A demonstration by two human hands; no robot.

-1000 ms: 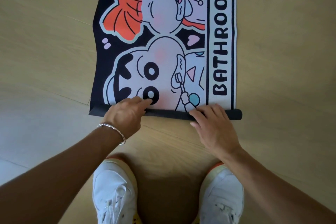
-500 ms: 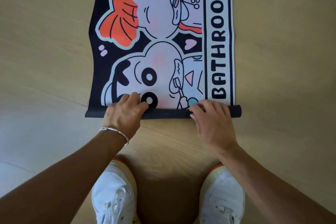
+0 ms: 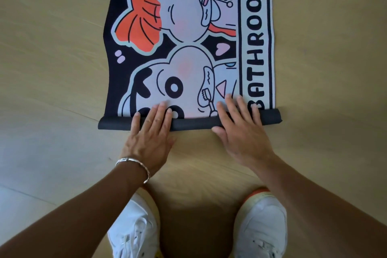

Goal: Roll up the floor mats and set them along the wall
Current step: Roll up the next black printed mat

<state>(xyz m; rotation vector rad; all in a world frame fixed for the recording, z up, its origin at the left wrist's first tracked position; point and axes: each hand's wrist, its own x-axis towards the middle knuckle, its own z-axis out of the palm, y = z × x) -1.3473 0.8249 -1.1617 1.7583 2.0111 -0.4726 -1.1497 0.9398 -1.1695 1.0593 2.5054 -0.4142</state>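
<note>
A cartoon floor mat [image 3: 188, 33] printed with the word BATHROOM lies on the wooden floor and stretches away from me past the top of the view. Its near end is wound into a thin black roll [image 3: 194, 122] that runs left to right. My left hand [image 3: 150, 138] lies flat over the left part of the roll, fingers straight and reaching onto the print. Over the right part lies my right hand [image 3: 240, 132], also flat with spread fingers. Both hands press on the roll.
Light wooden floor [image 3: 52, 69] spreads on both sides of the mat. My two white shoes [image 3: 136, 230] stand just behind the roll at the bottom of the view. A silver bracelet [image 3: 134, 163] sits on my left wrist.
The roll has turned forward and covers more of the print. Both hands have gone from curled over the roll to flat with fingers stretched out.
</note>
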